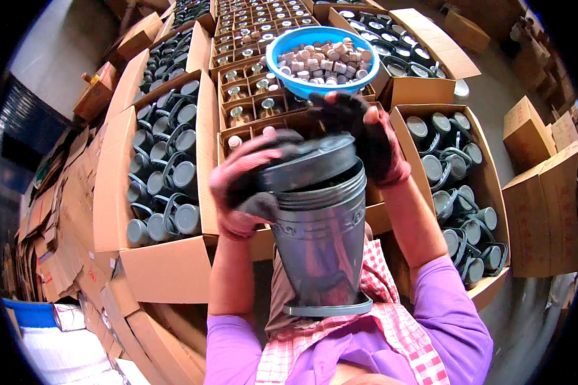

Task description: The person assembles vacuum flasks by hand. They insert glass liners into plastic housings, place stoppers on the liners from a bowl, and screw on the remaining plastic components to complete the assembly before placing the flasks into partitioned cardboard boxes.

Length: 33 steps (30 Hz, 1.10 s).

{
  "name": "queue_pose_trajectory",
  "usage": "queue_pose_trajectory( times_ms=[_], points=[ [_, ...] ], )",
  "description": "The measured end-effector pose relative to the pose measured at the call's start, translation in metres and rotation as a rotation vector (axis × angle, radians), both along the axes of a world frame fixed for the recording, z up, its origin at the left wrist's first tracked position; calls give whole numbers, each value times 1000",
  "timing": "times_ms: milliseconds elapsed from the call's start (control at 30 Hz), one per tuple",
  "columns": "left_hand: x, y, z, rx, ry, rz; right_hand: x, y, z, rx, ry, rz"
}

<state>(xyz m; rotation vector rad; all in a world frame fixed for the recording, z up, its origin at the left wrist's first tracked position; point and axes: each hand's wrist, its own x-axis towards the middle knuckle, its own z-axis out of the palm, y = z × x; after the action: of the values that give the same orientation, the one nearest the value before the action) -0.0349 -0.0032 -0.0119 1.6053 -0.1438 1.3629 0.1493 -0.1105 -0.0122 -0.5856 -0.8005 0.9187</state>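
In front of my chest stands a tapered dark grey plastic pot (315,240) with several stacked rims and a saucer-like disc (327,308) at its lower end. A similar dark grey round piece (311,160) sits tilted on its top. My left hand (247,183), in a dark and pink glove, grips the left side at the rim, fingers over the tilted piece and thumb lower down. Gloved and slightly blurred, my right hand (369,131) is raised behind the pot's right side, with its thumb and fingers apart and nothing visible in it.
A blue basin (273,61) of small pale caps rests on a divided carton (241,99) of glass bottles. Open cartons of dark lidded containers with handles flank it, one at left (209,160) and one at right (401,125). Flattened cardboard (64,218) is piled at far left.
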Motion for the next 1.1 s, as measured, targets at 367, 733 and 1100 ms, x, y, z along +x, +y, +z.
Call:
queue_pose_trajectory(
  times_ms=[367,733,1100],
  points=[
    [8,-7,27,130,0,-233,-17,-11,2,253,-214,-42],
    [-18,-39,77,451,515,-39,8,-38,9,315,-720,-16],
    [-25,-46,92,700,931,203,-16,-26,6,89,-787,-130]
  ],
)
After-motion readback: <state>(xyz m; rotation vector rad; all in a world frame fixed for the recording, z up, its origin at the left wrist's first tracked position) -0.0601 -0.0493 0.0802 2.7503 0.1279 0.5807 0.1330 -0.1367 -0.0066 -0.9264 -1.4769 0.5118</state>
